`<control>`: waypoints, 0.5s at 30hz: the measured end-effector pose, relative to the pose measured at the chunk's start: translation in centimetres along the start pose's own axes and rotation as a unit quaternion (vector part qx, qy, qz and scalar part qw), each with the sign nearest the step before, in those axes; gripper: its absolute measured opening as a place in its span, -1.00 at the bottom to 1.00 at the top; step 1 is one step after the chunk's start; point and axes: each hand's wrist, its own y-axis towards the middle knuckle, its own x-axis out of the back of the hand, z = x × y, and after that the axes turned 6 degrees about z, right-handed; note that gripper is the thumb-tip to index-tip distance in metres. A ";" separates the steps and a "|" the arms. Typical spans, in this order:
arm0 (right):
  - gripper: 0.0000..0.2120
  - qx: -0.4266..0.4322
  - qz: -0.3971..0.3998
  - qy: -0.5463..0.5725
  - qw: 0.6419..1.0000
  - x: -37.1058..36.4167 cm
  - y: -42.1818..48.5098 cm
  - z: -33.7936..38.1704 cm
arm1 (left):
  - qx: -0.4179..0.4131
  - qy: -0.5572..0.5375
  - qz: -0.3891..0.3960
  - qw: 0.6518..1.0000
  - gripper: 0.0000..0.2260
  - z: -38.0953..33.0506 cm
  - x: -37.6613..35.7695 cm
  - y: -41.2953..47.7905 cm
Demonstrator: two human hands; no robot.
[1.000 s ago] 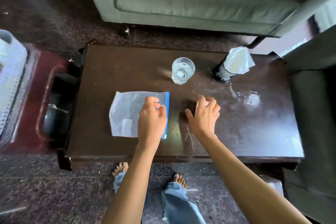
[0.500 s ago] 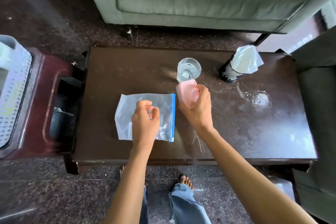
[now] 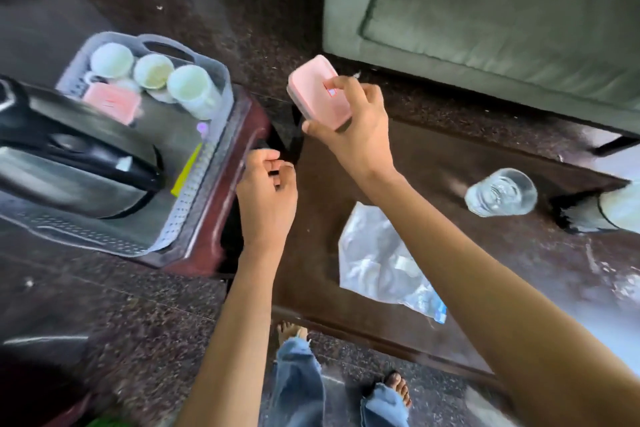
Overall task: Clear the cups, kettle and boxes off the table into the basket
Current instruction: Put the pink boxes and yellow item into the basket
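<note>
Pink box logged at 12 o'clock of the head view, lifted clear of the table above its 10 o'clock corner and short of the basket. Right hand gripping it, thumb along the near edge, fingers curled over the lid's far side. Left hand at frame centre, over the gap between the table and a red wooden stand; fingers loosely curled, thumb tip close to forefinger, holding nothing visible. Basket at 9 o'clock, seated on the stand and loaded with a kettle at its near end, and a second pink box and three cups side by side at its far end. On the table: clear glass at 3 o'clock, blurred; crumpled plastic bag at 5 o'clock, lying flat, well apart from the glass. Black-and-white item at the 3 o'clock frame edge, cut off, not identified. Green sofa at 1 o'clock beyond the table.
</note>
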 end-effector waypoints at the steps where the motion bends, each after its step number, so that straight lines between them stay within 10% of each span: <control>1: -0.42 0.012 0.010 0.004 1.000 -1.1 1.1 1.3 | -0.004 -0.002 0.002 1.000 -0.82 0.2 0.8 0.8; 15: -0.53 0.147 0.281 -0.089 0.944 -18.2 12.4 13.1 | 0.011 0.094 -0.065 0.993 -0.76 3.8 6.2 6.5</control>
